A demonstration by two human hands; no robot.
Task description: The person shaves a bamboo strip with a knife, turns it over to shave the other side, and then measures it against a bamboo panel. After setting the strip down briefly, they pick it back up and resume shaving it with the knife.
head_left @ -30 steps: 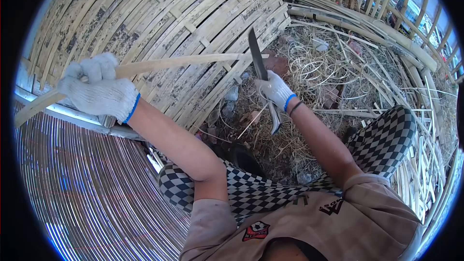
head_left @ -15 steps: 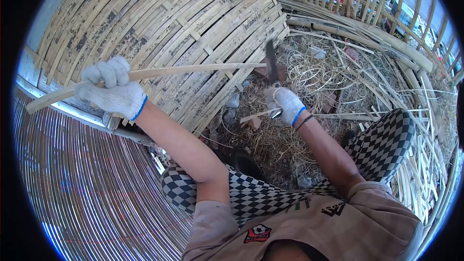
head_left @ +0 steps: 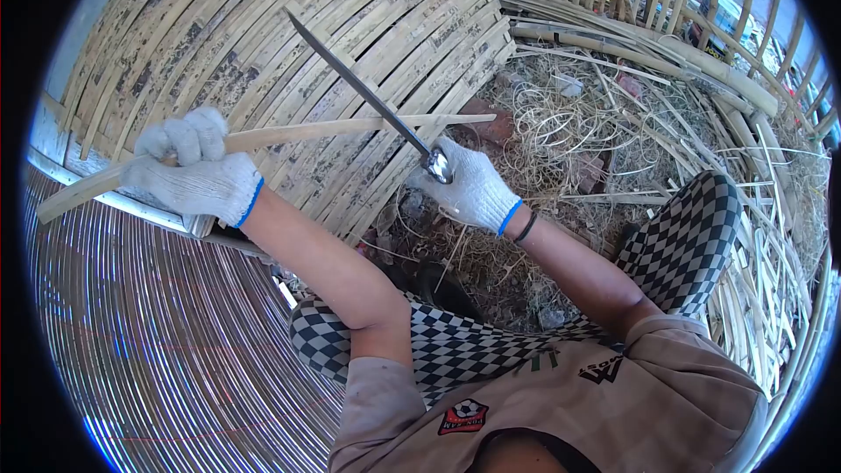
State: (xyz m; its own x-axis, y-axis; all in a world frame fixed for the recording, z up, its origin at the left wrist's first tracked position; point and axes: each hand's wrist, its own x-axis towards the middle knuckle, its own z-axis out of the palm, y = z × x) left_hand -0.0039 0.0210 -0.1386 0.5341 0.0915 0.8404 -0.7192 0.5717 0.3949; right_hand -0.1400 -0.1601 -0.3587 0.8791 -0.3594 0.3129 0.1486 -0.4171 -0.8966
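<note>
The left hand [head_left: 194,177] grips a bamboo strip [head_left: 350,127]; the right hand [head_left: 473,188] clasps a knife [head_left: 359,88] crossing it. A slip could cut the left glove.

Left hand [head_left: 197,177] and right hand [head_left: 471,190] covered by white knitted cotton gloves, matt, blue-edged cuffs. Bamboo strip [head_left: 289,133] at centre left: pale, smooth, dry wood. Knife [head_left: 363,92] blade: dark steel, dull sheen; handle end bright, glossy metal. Woven bamboo panel [head_left: 263,26] in upper left: mottled, rough, black-spotted. Fine ribbed mat [head_left: 131,342] at lower left: slightly glossy. Trousers [head_left: 692,245]: checked cloth. Shavings [head_left: 569,123] at upper right: curled, dry, fibrous.
</note>
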